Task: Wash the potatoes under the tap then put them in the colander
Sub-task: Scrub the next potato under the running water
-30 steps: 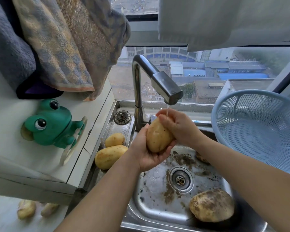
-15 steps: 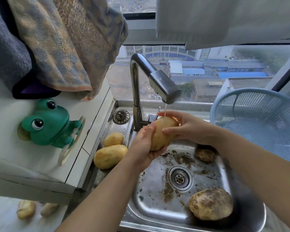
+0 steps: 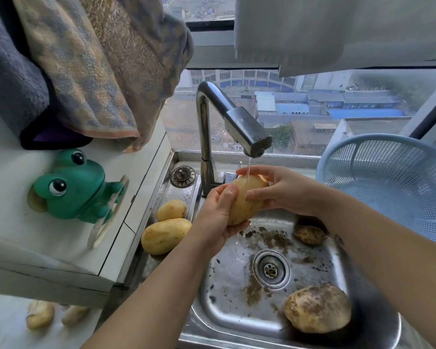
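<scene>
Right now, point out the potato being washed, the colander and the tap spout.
potato being washed (image 3: 242,210), head view, middle of its visible skin
colander (image 3: 388,182), head view, inner mesh wall
tap spout (image 3: 249,132), head view, angled metal head

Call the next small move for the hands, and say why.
Probably carry the held potato right into the blue colander. Its visible skin looks clean yellow under the thin stream from the tap, the left hand and right hand both grip it, and the colander's visible part holds nothing. Two muddy potatoes lie in the sink.
</scene>
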`<state>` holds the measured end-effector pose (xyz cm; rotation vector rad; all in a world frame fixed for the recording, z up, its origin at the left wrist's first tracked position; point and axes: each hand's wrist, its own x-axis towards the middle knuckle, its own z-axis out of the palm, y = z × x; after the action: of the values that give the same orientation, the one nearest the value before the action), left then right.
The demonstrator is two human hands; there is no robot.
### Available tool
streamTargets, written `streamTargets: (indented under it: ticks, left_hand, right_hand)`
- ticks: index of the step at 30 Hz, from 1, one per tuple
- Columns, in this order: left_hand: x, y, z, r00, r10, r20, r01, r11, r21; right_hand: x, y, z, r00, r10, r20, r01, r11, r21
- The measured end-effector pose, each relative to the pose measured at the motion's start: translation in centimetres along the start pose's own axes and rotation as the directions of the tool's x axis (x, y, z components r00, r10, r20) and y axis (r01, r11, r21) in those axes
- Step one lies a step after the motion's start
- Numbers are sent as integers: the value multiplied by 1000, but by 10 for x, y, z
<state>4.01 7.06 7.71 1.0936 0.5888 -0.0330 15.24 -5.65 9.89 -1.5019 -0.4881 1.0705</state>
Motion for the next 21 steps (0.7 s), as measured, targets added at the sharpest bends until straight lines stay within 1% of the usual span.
streamTargets:
  ticks: [1, 2, 3, 4, 5, 7, 8, 9, 10, 11, 12, 13, 14, 16, 17, 20, 21]
  left_hand:
    - [0, 0, 1, 1000, 8, -4, -8, 1000, 11]
    - [0, 1, 2, 1000, 12, -6, -12, 1000, 15]
    - [0, 1, 2, 1000, 11, -4, -11, 1000, 12]
    - [0, 1, 2, 1000, 6, 0, -6, 1000, 3]
    - [0, 1, 2, 1000, -1, 6, 1, 1000, -10]
    - [-2, 2, 1, 1000, -18, 18, 18, 999, -33]
    - [-2, 3, 2, 999, -22, 23, 23, 999, -43]
    - [-1, 4, 3, 999, -21, 25, 22, 999, -48]
    - [-1, 5, 3, 1000, -15, 23, 16, 999, -49]
    - [0, 5, 4, 1000, -7, 22, 8, 999, -46]
    - [0, 5, 5, 1000, -2, 23, 3, 999, -44]
    - [-1, 5, 4, 1000, -4, 25, 5, 999, -46]
    - [-1, 4, 4, 999, -11, 32, 12, 998, -54]
    - [-3, 4, 3, 999, -27, 46, 30, 996, -80]
    - [-3, 4, 3, 999, -28, 42, 32, 995, -94]
    - [-1, 7, 2, 1000, 3, 19, -1, 996, -87]
    - [-2, 8, 2, 1000, 10, 25, -8, 997, -76]
  right_hand:
    - [0, 1, 3, 998, -42, -43, 39, 997, -60]
    - [1, 2, 5, 992, -91, -84, 77, 984, -162]
    - [0, 2, 7, 985, -134, -104, 103, 959, -265]
    - [0, 2, 6, 984, -149, -95, 115, 948, -297]
    - [-2, 0, 3, 992, -108, -63, 90, 966, -241]
    - [-6, -7, -4, 999, 8, 32, -5, 998, -69]
    - [-7, -10, -6, 998, 11, 54, -7, 997, -73]
    - [-7, -11, -6, 999, -6, 35, 11, 988, -154]
    - [-6, -11, -4, 999, -45, -7, 41, 954, -296]
    - [-6, -12, 1, 994, -98, -50, 65, 892, -448]
    - [-5, -12, 4, 988, -134, -81, 72, 847, -526]
    - [-5, -12, 5, 987, -137, -86, 70, 842, -535]
    - [-5, -12, 3, 992, -115, -60, 71, 867, -493]
    - [-8, -17, 0, 999, -40, -4, 37, 943, -331]
    - [-9, -18, -1, 999, -37, 6, 37, 950, -310]
    - [-4, -14, 4, 989, -129, -73, 81, 884, -460]
    - [-4, -13, 5, 988, -136, -76, 87, 887, -453]
